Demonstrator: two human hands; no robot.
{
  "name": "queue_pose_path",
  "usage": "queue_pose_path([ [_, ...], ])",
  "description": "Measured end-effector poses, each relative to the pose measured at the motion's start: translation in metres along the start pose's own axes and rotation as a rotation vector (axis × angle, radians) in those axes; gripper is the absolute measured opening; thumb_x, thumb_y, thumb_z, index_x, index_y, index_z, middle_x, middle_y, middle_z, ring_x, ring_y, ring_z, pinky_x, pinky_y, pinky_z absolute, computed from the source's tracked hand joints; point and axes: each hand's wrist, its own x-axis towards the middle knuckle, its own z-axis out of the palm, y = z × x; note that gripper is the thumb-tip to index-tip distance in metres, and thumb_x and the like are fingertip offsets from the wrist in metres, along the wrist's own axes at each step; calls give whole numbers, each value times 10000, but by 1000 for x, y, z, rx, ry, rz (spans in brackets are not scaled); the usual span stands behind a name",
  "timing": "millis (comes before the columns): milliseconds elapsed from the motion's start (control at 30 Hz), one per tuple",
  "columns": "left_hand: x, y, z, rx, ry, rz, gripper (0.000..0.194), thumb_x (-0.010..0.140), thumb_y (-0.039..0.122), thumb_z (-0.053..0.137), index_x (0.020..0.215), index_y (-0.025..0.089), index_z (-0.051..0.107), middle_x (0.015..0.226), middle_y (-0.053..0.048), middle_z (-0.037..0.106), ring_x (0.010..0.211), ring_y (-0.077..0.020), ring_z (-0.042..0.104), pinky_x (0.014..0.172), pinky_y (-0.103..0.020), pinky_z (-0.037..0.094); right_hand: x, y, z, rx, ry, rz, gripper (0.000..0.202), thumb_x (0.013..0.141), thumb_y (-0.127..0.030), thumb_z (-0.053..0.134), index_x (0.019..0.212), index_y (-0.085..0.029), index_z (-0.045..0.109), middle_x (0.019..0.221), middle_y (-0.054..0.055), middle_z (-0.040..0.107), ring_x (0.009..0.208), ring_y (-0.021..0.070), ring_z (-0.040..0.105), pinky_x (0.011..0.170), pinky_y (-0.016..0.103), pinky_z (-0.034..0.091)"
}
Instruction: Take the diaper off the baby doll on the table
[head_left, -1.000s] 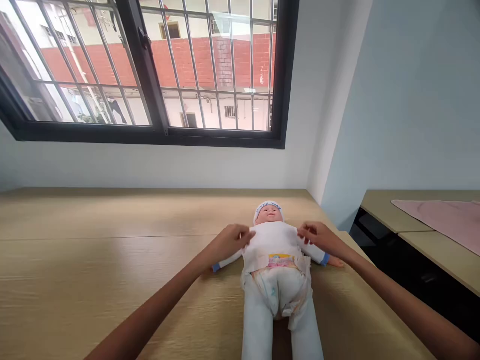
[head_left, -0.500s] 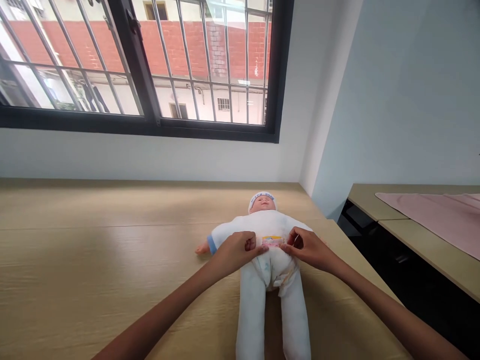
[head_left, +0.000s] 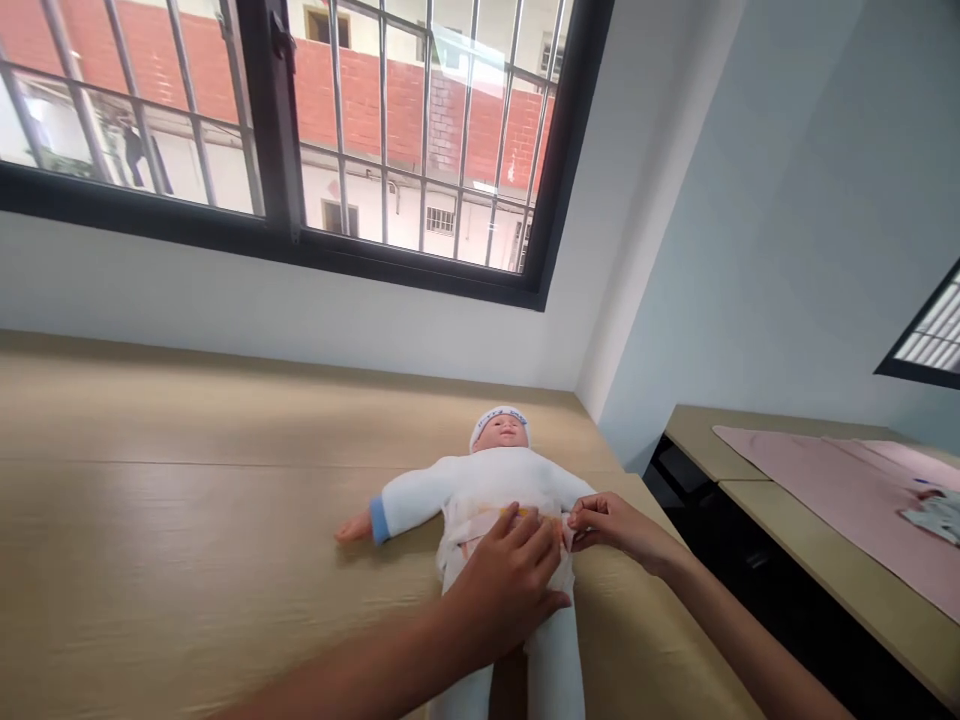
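1. Workpiece location: a doll (head_left: 510, 480) lies face up on the wooden table (head_left: 187, 540), head toward the far side, legs toward the near side, right of the table's middle.
2. Clothing: the doll wears a white outfit and a white cap (head_left: 496, 417) with dark lettering. Its sleeve on the left ends in a blue cuff (head_left: 381, 520); that arm extends left along the tabletop.
3. Diaper: a white diaper (head_left: 471, 532) with a coloured front band sits around the doll's hips, outside the clothing. The left hand covers much of its front.
4. Left hand (head_left: 514, 575): laid across the diaper front, back of the hand up. Fingers are extended and slightly spread, thumb set apart toward the right; they grip nothing that I can see from here.
5. Right hand (head_left: 622, 530): at the right side of the diaper. Thumb and forefinger are brought together, pinching its edge; the other fingers are curled.
6. Surroundings: a dark window frame (head_left: 337, 258) is set in the far wall. To the right, a second table (head_left: 795, 525) carries a pink cloth (head_left: 817, 480).
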Motion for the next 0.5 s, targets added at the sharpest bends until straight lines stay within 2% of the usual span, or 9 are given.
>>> queue_pose_path([
  [100,-7,1,15,124,63,29,498,832,491,609,1187,142,595,1105,-132,660,1106,-318,563,978,-510,394,0,-2,-4,113,-17,1,257,666,-349,780,687,-125,656,724,28,656,704,137,624,780,283,510],
  [200,-9,0,19,137,68,48,471,847,470,594,1190,148,599,1115,-128,660,1111,-321,564,972,-513,389,5,-3,0,137,-21,-7,210,674,-309,770,677,-125,671,728,23,650,708,125,605,766,258,497],
  [333,-7,3,16,177,75,75,409,839,475,603,1061,135,643,1094,-136,667,1093,-335,582,955,-498,401,15,-3,14,-97,14,-62,138,731,-263,672,687,-133,689,712,22,658,710,139,592,748,264,473],
  [500,-9,11,15,273,169,64,326,869,417,576,947,109,646,1072,-175,665,1063,-331,608,953,-463,419,15,-2,28,-417,121,-136,141,780,-288,618,734,-164,664,734,19,666,705,163,600,660,265,456],
])
